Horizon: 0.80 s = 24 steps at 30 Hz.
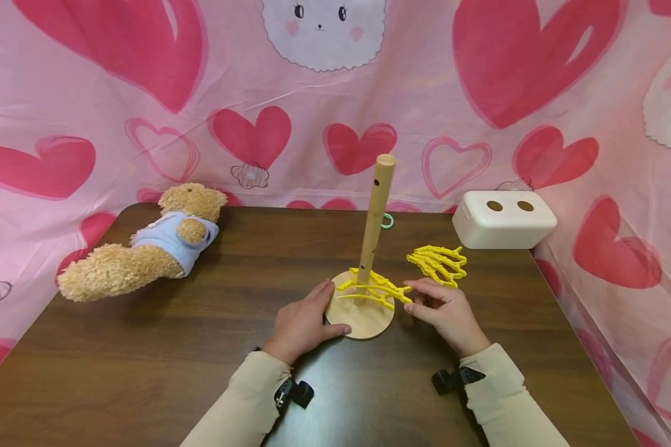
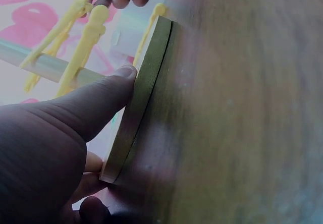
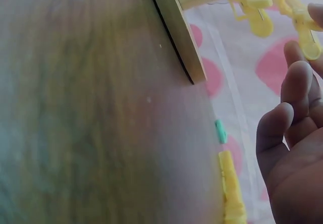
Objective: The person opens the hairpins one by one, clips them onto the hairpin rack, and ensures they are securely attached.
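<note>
A round wooden base (image 1: 363, 324) stands on the table, with an upright wooden pole (image 1: 375, 211) that has small holes along it. My left hand (image 1: 301, 324) grips the left side of this base, its thumb (image 2: 118, 82) at the rim. Low on the pole, yellow branch-like plastic pieces (image 1: 376, 280) stick out across it. To the right of the pole, my right hand (image 1: 450, 313) pinches the knobbed end of one yellow branch-like piece (image 3: 309, 40) between thumb and fingertips. Its other end overlaps the pole in the head view.
Several more yellow pieces (image 1: 438, 264) lie in a pile beyond my right hand. A white box with two round holes (image 1: 503, 226) stands at the back right. A green ring (image 1: 388, 221) lies behind the pole. At the left lies a teddy bear (image 1: 173, 239) on the brown table (image 1: 145, 366).
</note>
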Each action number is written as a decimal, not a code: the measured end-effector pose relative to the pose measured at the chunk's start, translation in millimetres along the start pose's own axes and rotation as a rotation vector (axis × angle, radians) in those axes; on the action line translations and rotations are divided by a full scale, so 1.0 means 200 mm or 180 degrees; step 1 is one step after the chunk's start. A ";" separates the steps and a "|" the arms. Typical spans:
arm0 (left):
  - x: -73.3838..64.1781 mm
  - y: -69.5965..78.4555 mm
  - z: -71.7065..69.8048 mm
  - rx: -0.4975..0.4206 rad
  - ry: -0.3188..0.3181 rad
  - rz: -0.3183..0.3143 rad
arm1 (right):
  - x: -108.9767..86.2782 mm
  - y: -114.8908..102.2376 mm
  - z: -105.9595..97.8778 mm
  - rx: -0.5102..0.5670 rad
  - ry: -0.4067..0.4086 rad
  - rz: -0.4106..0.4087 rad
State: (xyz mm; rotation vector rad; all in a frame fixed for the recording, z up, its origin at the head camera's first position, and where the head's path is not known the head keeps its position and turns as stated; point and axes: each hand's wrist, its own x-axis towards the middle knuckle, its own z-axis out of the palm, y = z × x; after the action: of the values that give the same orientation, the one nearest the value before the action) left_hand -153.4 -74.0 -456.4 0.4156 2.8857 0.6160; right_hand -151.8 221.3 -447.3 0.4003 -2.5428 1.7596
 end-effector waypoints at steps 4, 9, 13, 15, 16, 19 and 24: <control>0.00 0.00 0.00 -0.0005 -0.0005 0.0004 | -0.01 -0.01 0.00 -0.0076 0.0057 -0.0163; 0.00 0.00 0.00 -0.0031 -0.0027 0.0021 | -0.01 -0.03 -0.01 -0.0268 0.0106 -0.0254; 0.00 0.00 0.00 -0.0021 -0.0035 0.0019 | -0.01 -0.04 -0.01 -0.0400 0.0130 -0.0262; 0.00 0.01 0.00 -0.0015 -0.0035 0.0015 | -0.01 -0.04 -0.01 -0.0432 0.0142 -0.0300; 0.00 0.01 0.00 -0.0012 -0.0035 0.0016 | -0.01 -0.04 0.00 -0.0439 0.0148 -0.0325; 0.00 0.01 0.00 -0.0011 -0.0038 0.0014 | 0.00 -0.04 0.02 -0.0473 0.0192 -0.0416; 0.00 0.00 -0.01 -0.0008 -0.0052 0.0005 | 0.00 -0.05 0.04 -0.0466 0.0252 -0.0408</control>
State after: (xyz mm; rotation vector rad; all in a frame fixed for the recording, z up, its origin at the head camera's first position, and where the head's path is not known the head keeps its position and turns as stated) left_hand -153.8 -74.1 -455.0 0.4206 2.8691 0.6136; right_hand -148.5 211.5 -441.1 0.4661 -2.5088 1.5049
